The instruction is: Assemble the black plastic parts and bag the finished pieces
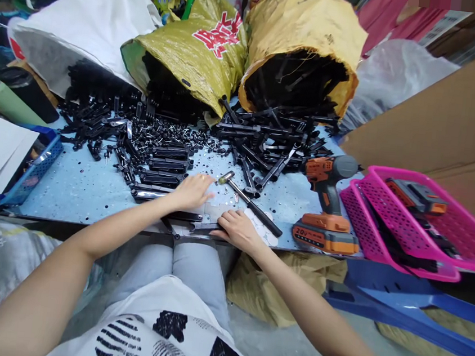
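Observation:
My left hand (196, 190) is over the table just left of the hammer (246, 197), thumb and fingers apart and holding nothing that I can see. Near the front edge, my right hand (238, 229) has its fingers closed over the end of a narrow dark metal part (204, 227). A flat metal plate (213, 212) lies beneath that part. Beside it are a long black part (185, 216) and a folded black piece (170, 227) at the edge. Stacked black folding arms (163, 178) lie left of my left hand.
Small screws and pins (169, 134) are scattered behind my hands. Black parts (267, 141) spill from a yellow sack (309, 21), an olive sack (191, 48) and a white sack (87, 26). An orange cordless drill (326, 204) and pink baskets (470, 225) stand right; a blue basket (46, 163) sits left.

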The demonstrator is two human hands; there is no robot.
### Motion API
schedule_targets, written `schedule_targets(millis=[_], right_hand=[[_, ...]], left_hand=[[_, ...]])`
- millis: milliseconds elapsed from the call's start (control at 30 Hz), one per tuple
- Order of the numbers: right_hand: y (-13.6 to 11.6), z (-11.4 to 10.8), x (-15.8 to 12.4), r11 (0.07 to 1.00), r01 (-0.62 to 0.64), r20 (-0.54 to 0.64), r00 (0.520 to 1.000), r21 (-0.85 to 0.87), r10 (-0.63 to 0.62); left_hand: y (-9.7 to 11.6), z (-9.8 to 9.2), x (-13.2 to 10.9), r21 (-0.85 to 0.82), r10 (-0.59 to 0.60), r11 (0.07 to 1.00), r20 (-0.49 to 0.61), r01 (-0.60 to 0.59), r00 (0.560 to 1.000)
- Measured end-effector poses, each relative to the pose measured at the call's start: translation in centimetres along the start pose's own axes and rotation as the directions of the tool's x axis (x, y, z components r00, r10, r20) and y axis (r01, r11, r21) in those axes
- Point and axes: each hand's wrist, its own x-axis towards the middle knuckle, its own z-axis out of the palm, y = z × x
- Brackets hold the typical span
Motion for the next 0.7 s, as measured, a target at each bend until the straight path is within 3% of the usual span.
schedule_targets(millis=[100,167,267,367,433,500,633,700], right_hand=[[0.0,0.5,-1.2,0.999,-0.012,0.012,1.000,0.046,0.012],[0.7,0.2,-0.9,0.998,-0.039,0.007,0.999,0.051,0.038],[4.2,-0.4,2.3,0.984,-0.178,-0.046,0.983,-0.001,0.178],[9.3,-0.4,7.8,0.931,-0.360,-0.090,0.931,-0.059,0.354],[12.4,0.0,11.5,0.902,-0.426,-0.045,0.905,-0.072,0.423],[14.4,0.5,14.2,0.893,-0.447,0.016,0.894,-0.053,0.448],[15.0,1.1,14.7,0.881,-0.472,0.029,0.882,0.040,0.471],[13.7,0.8,12.9,0.869,-0.459,-0.017,0.883,0.185,0.470]], left_hand=[[-2.8,0.0,7.6,0.027,-0.278,0.960,-0.014,0.278,0.961],[-4.4,0.4,11.4,0.025,-0.357,0.934,-0.022,0.358,0.934],[-5.5,1.4,14.4,0.020,-0.399,0.916,-0.025,0.400,0.917],[-5.1,1.8,14.8,0.026,-0.419,0.907,-0.050,0.420,0.907],[-4.7,1.1,13.6,0.038,-0.411,0.909,-0.087,0.416,0.907],[-4.3,-0.2,10.8,0.016,-0.365,0.928,-0.161,0.373,0.917],[-3.8,-3.2,0.5,-0.123,-0.252,0.967,-0.361,0.223,0.898],[-3.5,-3.9,-5.4,-0.181,-0.273,0.959,-0.362,0.220,0.891]])
